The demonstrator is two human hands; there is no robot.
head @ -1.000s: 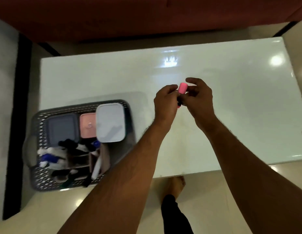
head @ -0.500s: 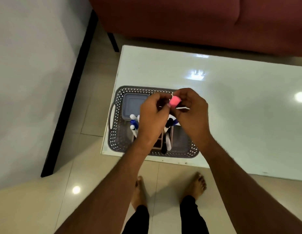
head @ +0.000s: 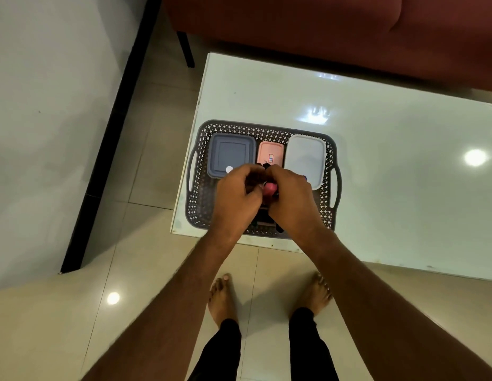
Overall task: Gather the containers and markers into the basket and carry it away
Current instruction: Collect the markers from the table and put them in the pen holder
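A dark grey perforated basket (head: pixel 203 204) sits at the near left corner of the white table (head: pixel 404 188). Along its far side lie a grey-blue container (head: pixel 228 155), a small pink container (head: pixel 270 152) and a white container (head: pixel 305 158). My left hand (head: pixel 236 199) and my right hand (head: pixel 293 199) meet over the basket's near half, both closed around a pink-capped marker (head: pixel 269 189). The other markers in the basket are mostly hidden under my hands.
A dark red sofa (head: pixel 335 28) stands beyond the table, one black leg (head: pixel 185 52) at its left. A white wall with a black skirting (head: pixel 107 138) runs along the left. My bare feet (head: pixel 223 298) stand on the beige tiled floor before the table.
Both hands carried the pink-capped marker from the table's middle to the left and down over the basket. My view turned left, so the basket now lies under my hands.
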